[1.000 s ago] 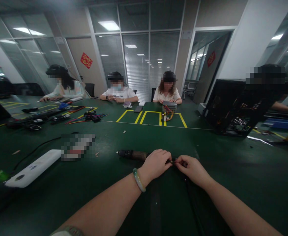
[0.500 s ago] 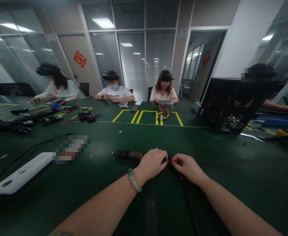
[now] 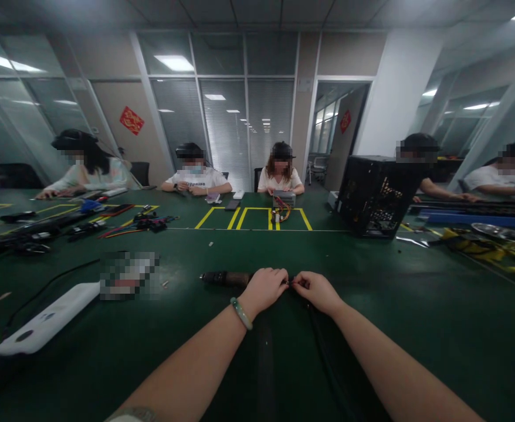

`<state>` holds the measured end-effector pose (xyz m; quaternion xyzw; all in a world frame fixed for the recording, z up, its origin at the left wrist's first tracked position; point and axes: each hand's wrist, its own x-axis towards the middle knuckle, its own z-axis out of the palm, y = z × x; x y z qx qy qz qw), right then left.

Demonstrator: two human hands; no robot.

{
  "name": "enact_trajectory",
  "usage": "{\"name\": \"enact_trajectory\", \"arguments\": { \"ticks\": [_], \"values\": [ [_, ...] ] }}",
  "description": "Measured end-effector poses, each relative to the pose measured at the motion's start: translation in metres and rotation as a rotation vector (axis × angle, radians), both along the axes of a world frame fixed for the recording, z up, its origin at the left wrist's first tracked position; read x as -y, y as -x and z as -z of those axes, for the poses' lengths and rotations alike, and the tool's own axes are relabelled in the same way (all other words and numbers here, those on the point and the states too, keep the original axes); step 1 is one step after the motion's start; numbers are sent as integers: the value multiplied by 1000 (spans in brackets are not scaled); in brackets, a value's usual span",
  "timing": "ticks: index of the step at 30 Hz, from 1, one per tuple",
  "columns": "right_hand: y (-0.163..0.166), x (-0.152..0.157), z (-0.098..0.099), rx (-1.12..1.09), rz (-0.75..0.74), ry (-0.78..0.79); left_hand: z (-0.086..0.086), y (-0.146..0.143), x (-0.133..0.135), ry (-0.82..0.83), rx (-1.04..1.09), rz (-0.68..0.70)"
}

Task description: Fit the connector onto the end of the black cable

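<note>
A dark electric screwdriver lies sideways on the green table, its metal tip facing left. My left hand, with a jade bangle at the wrist, is curled over its right end, fingers closed. My right hand is closed in a pinch directly to the right, fingertips almost meeting those of the left. Between them shows a small dark piece, mostly hidden by the fingers. A black cable runs from under the right hand down toward the near edge; the pinched part seems to be its end.
A white elongated device lies at left beside a blurred-out item. Bundled cables sit farther back. A black computer case stands at back right, near a yellow-black bundle. Several people sit across the table.
My head view has tilted up and turned slightly right, so the scene sits further left. Both hands keep their closed pose at the screwdriver's right end, fingertips close together.
</note>
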<state>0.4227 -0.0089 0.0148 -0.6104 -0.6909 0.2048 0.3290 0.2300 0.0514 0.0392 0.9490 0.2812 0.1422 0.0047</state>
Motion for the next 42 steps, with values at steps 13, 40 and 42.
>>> {"name": "enact_trajectory", "arguments": {
  "ticks": [13, 40, 42],
  "values": [
    [21, 72, -8, -45, 11, 41, -8, 17, 68, 15, -41, 27],
    [2, 54, -3, -7, 31, 47, -2, -4, 57, -5, 59, 30],
    [0, 47, -4, -5, 10, 62, -1, -5, 55, -12, 63, 35]
  ]
}}
